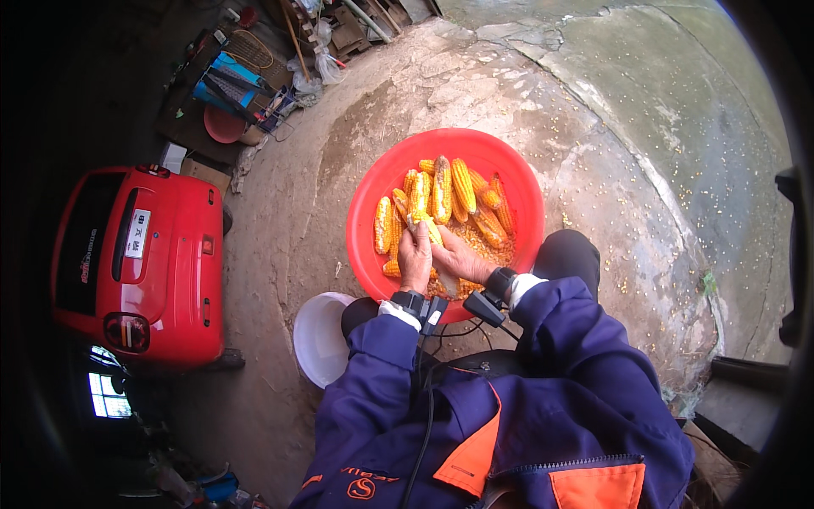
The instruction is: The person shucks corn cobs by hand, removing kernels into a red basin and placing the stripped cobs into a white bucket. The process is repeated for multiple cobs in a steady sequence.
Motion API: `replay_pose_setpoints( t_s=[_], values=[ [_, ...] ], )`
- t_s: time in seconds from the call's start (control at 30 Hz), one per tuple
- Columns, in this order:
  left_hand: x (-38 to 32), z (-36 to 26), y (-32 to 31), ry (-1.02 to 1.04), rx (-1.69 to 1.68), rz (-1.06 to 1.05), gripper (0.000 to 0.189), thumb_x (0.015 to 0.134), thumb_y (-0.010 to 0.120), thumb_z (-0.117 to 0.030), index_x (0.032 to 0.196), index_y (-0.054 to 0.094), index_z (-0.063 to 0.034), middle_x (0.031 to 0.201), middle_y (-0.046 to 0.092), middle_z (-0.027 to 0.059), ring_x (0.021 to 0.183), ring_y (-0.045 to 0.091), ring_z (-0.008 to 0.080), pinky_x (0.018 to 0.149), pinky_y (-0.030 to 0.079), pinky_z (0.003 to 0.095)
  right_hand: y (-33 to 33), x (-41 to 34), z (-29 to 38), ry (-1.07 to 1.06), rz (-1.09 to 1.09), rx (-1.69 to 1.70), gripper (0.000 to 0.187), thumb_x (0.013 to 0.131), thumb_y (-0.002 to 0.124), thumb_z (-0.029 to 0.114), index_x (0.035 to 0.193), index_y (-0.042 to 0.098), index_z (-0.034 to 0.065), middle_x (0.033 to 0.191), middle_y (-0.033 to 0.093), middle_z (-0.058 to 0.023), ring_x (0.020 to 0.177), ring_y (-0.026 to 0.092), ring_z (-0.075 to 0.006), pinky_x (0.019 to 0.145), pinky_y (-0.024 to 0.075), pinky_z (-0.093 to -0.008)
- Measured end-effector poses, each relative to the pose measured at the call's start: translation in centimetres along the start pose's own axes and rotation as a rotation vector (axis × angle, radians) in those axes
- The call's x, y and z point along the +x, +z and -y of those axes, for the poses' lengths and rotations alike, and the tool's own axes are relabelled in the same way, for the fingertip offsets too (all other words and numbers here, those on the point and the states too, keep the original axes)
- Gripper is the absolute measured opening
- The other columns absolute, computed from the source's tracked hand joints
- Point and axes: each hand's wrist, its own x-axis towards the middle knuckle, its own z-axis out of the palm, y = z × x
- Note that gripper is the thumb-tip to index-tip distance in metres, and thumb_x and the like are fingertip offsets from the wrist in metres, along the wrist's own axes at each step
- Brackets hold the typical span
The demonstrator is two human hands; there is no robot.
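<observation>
Both hands meet over a round red plastic basin and hold one partly shelled ear of corn between them. My left hand grips it from the left, thumb laid along the kernels. From the right, my right hand closes around its lower side, so part of the ear is hidden. Several more yellow ears lie in the basin beyond the hands, some with bare white patches. Loose kernels cover the basin's bottom on the right.
A white plastic bucket stands by my left knee. A red car is parked at the left. Cluttered tools and a blue object lie at upper left. Kernels are scattered over the concrete floor to the right. Black cables hang from my wrists.
</observation>
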Motion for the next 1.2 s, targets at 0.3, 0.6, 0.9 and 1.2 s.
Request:
replay_pose_setpoints(
  t_s=[0.3,0.6,0.9,1.2],
  values=[
    [0.1,0.9,-1.0,-0.145,-0.251,0.057,0.045,0.096,0.035,-0.038,0.107,0.055,0.0017,0.096,0.059,0.0071,0.089,0.053,0.0133,0.079,0.043,0.0266,0.4,0.0,0.7,0.028,0.004,0.155,0.034,0.091,0.046,0.029,0.110,0.045,0.0001,0.091,0.052,-0.0059,0.084,0.048,-0.0116,0.074,0.0424,-0.0272],
    [0.5,1.5,-0.2,-0.042,-0.097,-0.012,0.049,0.093,0.040,-0.040,0.110,0.048,0.0048,0.099,0.058,0.0139,0.092,0.055,0.0218,0.081,0.043,0.0316,0.4,0.0,-0.4,-0.031,-0.047,-0.166,0.043,0.089,0.049,0.032,0.115,0.042,-0.0020,0.099,0.054,-0.0193,0.093,0.054,-0.0267,0.082,0.0424,-0.0344],
    [0.7,2.5,-0.7,-0.027,0.071,0.024,0.045,0.092,0.041,-0.038,0.107,0.049,0.0042,0.097,0.058,0.0191,0.091,0.057,0.0284,0.080,0.043,0.0351,0.2,-0.5,-0.5,0.076,-0.004,-0.139,0.046,0.087,0.049,0.029,0.118,0.040,-0.0029,0.102,0.054,-0.0216,0.096,0.054,-0.0281,0.082,0.0425,-0.0356],
    [0.1,3.2,-1.3,0.040,0.025,0.042,0.042,0.095,0.035,-0.034,0.105,0.052,0.0031,0.096,0.059,0.0135,0.089,0.056,0.0218,0.080,0.043,0.0310,0.6,-0.4,0.1,0.097,0.008,0.056,0.045,0.087,0.051,0.029,0.117,0.041,-0.0025,0.101,0.055,-0.0191,0.095,0.054,-0.0248,0.083,0.0426,-0.0340]
  ],
)
